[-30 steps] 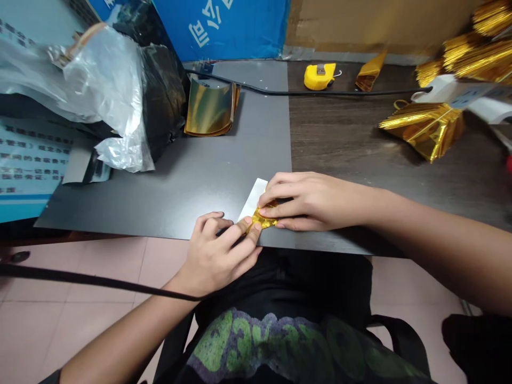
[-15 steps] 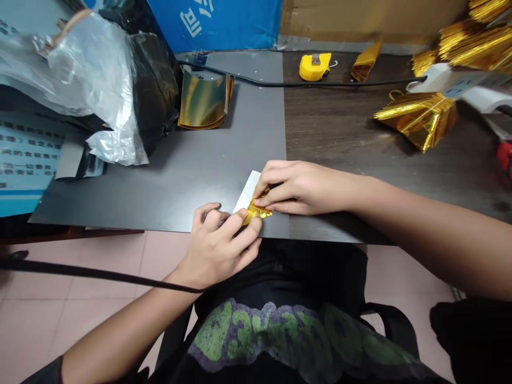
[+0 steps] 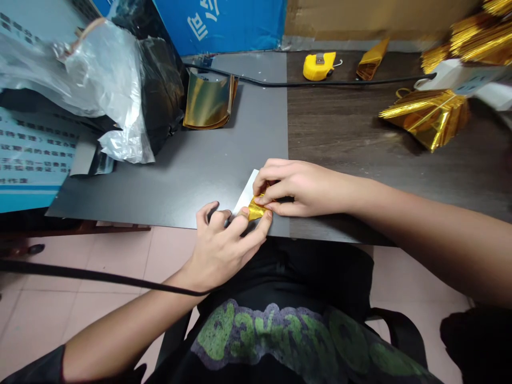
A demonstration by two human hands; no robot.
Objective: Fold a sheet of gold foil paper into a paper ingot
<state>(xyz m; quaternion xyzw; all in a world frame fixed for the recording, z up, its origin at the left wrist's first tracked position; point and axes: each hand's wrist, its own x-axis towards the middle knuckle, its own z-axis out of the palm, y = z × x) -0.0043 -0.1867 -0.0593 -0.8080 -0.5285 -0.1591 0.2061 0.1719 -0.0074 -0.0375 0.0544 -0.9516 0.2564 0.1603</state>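
Near the table's front edge lies a small piece of gold foil paper (image 3: 257, 209), partly folded, its white side (image 3: 245, 194) showing as a strip to the upper left. My left hand (image 3: 228, 237) closes on the foil's lower left side, with the index finger and thumb at its edges and the other fingers curled. From the right, my right hand (image 3: 294, 186) pinches and presses the foil's upper part, covering some of it. Both hands' fingertips nearly meet over the foil.
A stack of gold sheets (image 3: 208, 101) stands by a plastic bag (image 3: 120, 96). Behind a black cable (image 3: 260, 84) are a yellow tape measure (image 3: 319, 66) and a folded gold piece (image 3: 372, 60). A bundle of folded gold foil (image 3: 430, 114) lies right; boxes (image 3: 224, 24) line the back.
My left index fingertip has slid right along the foil's lower edge, which now looks flatter and straighter. The right hand stays nearly in place. The whole view has shifted slightly.
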